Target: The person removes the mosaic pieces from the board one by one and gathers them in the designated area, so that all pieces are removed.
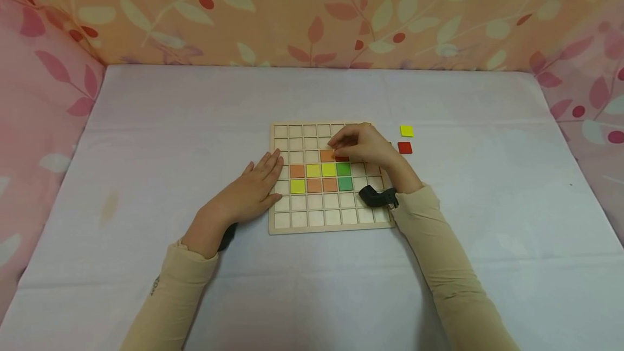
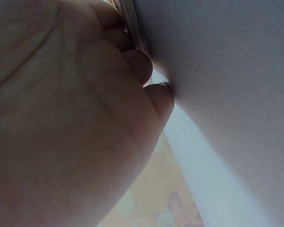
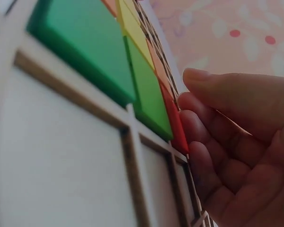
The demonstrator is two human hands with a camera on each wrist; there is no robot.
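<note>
A light wooden grid board (image 1: pixel 331 228) lies on the table, with a block of orange, yellow, green and red square tiles set in its middle cells. My left hand (image 1: pixel 251 191) rests with extended fingers on the board's left edge; the left wrist view shows its palm (image 2: pixel 61 118) close up. Over the upper part of the block, my right hand (image 1: pixel 365 145) has bent fingers at a red tile (image 1: pixel 342 158). In the right wrist view, the fingertips touch or nearly touch that red tile (image 3: pixel 179 135), which lies in its cell beside a green tile (image 3: pixel 146 90). The thumb stands apart from it.
Right of the board, a loose yellow tile (image 1: pixel 407 131) and a loose red tile (image 1: pixel 404 148) lie on the white tablecloth (image 1: pixel 487 177). Patterned fabric (image 1: pixel 312 15) encloses the back and both sides. A dark wrist device (image 1: pixel 377 197) hangs over the board's lower right.
</note>
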